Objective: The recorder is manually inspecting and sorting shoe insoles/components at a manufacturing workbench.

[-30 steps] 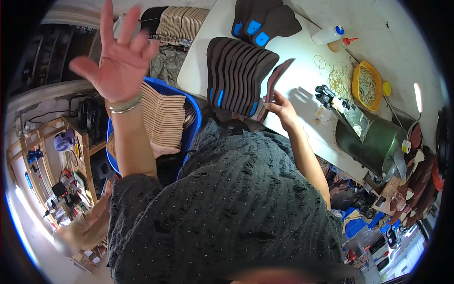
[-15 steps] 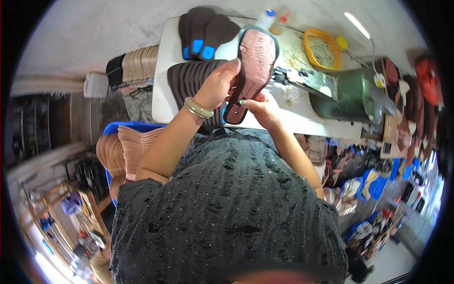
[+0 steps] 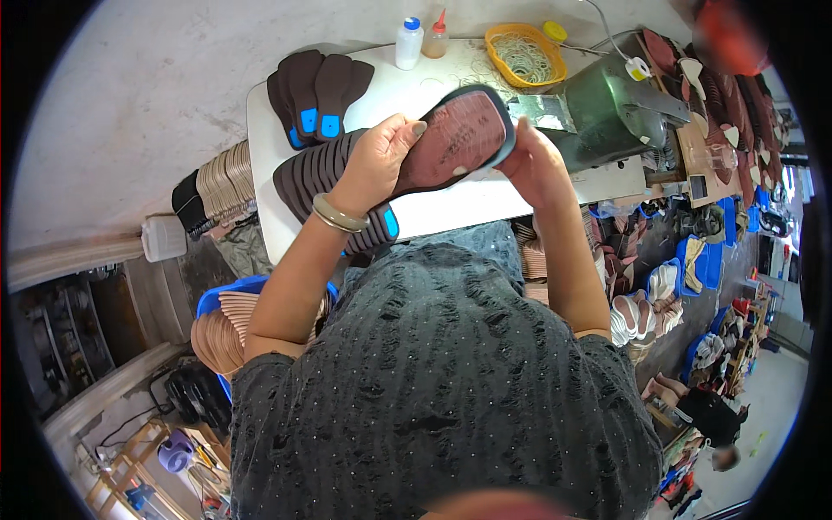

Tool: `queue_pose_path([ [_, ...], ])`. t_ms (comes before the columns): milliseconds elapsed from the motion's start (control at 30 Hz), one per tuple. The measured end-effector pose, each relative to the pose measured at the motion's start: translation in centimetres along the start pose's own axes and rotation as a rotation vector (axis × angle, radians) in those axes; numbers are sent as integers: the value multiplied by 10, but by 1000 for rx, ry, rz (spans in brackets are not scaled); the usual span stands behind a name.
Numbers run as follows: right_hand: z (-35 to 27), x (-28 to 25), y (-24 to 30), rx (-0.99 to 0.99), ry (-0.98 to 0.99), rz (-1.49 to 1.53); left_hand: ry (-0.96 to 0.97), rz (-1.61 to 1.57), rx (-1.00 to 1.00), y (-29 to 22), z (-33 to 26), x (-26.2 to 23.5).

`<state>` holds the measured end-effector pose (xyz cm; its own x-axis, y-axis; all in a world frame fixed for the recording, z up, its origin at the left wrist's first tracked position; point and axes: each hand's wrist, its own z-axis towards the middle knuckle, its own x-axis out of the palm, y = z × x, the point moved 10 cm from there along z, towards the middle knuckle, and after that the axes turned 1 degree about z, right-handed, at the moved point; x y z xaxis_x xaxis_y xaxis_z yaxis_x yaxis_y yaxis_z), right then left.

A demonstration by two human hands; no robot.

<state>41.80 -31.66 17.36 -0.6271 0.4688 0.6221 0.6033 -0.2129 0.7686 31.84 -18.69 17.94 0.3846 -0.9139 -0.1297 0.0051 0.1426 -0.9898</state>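
A shoe insole (image 3: 455,139) with a reddish, worn-looking face and a dark rim is tilted above the white table (image 3: 451,208). My left hand (image 3: 377,165) is closed round its left part, thumb on top. At the insole's right end, my right hand (image 3: 539,169) pinches the edge, its fingers partly hidden behind the rim. A row of dark brown insoles (image 3: 303,178) lies under and beside my left hand, one showing a blue patch (image 3: 391,223). Farther back rests a fan of dark insoles (image 3: 334,87) with blue heel patches.
A white bottle with a blue cap (image 3: 408,45) and a red-tipped bottle (image 3: 436,39) stand at the back. Right of them are a yellow basket of pale strands (image 3: 494,59) and a green machine (image 3: 598,113). A blue bin with beige insoles (image 3: 227,334) stands at lower left.
The insole has turned from upright to slanting, its wide end now toward the right. My right hand has moved from its lower end to the wide end. The view has shifted right.
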Motion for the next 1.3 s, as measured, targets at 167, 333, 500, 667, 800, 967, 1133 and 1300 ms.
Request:
queue_pose_path([
  [167, -1, -20, -7, 109, -87, -147, 173, -7, -84, 8, 9, 16],
  [333, -2, 1, 17, 3, 63, -619, 322, 154, -23, 0, 19, 39],
  [500, -5, 6, 38, -224, 48, -1204, 435, 424, 380, -32, 22, 60],
  [667, -17, 5, 48, -593, 56, -1325, 592, 707, 442, -7, 32, 84],
  [800, -44, 9, 43, -796, 5, -1560, 595, -148, -414, 74, 26, 97],
  [967, -63, 1, 48, -799, 69, -1681, 610, -344, -577, 86, 21, 128],
  [1133, -75, 4, 62, -801, 121, -1704, 640, -345, -617, 74, 26, 146],
  [1300, -74, 10, 62, -844, 183, -1631, 711, -293, -552, 73, 30, 148],
])
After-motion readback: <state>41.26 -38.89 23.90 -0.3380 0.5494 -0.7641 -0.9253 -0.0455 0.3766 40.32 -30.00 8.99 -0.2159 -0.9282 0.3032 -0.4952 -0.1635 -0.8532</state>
